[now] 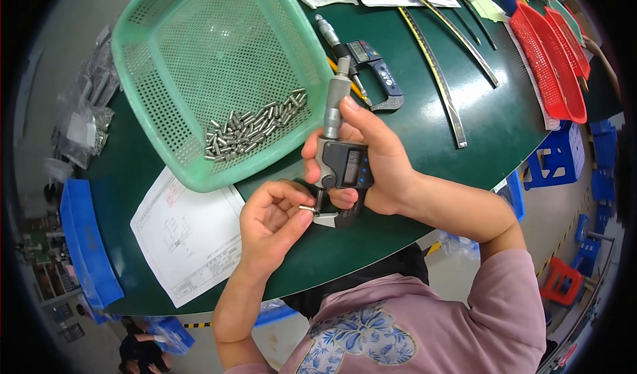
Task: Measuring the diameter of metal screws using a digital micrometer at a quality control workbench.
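Observation:
My right hand [375, 158] grips a digital micrometer [340, 145] upright over the green table, thumb on its grey body. My left hand [272, 225] pinches a small metal pin [306, 208] and holds it between the micrometer's jaws at the bottom of the frame. A green perforated basket [166, 29] sits just beyond my hands, tilted, with several small metal pins [252, 128] heaped in its near corner.
A second digital micrometer [361, 59] lies behind the basket. A printed drawing sheet [186, 235] lies at my left. Two long curved metal strips [441, 75] cross the green table [491, 128]. Red baskets [551, 56] stand at the right; a blue bin [83, 241] at the left edge.

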Demonstrator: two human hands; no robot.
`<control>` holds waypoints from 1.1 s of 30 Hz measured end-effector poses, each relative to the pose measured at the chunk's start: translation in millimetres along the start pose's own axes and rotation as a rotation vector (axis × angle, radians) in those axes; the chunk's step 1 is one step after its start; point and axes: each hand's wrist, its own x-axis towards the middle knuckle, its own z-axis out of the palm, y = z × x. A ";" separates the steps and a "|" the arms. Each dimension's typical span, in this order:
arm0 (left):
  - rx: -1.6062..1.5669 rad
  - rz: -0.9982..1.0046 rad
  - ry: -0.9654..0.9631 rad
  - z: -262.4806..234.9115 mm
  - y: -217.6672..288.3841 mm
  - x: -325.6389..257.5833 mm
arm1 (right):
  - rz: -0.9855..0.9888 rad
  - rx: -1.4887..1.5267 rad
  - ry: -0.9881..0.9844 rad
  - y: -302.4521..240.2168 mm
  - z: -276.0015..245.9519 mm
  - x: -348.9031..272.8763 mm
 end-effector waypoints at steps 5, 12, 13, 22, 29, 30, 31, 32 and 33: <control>-0.026 -0.098 0.071 4.1 6.7 -0.4 | 0.009 0.019 0.005 0.5 -0.8 -0.7; 0.027 -0.120 0.120 5.1 4.1 -2.3 | -0.026 -0.056 -0.007 1.9 0.0 -0.4; 0.017 -0.101 0.113 5.8 3.8 -2.1 | -0.038 -0.064 -0.010 2.5 0.1 0.0; -0.009 0.013 0.048 1.4 1.3 -0.3 | 0.026 0.106 -0.031 0.5 -2.3 0.4; -0.011 -0.001 0.022 0.6 -0.9 0.7 | 0.019 0.051 0.011 -0.9 -1.1 -0.9; -0.012 -0.001 0.018 0.3 -0.8 0.4 | 0.014 0.019 0.015 -0.6 -1.6 -0.4; -0.002 -0.006 0.023 -0.7 -0.1 -0.9 | 0.011 0.019 0.018 -0.3 -1.1 0.2; 0.006 -0.012 0.026 -0.5 0.0 -1.4 | 0.009 0.010 0.022 0.1 -0.2 0.5; 0.004 -0.013 0.019 1.1 0.3 -1.2 | 0.007 0.002 0.026 0.2 0.4 0.4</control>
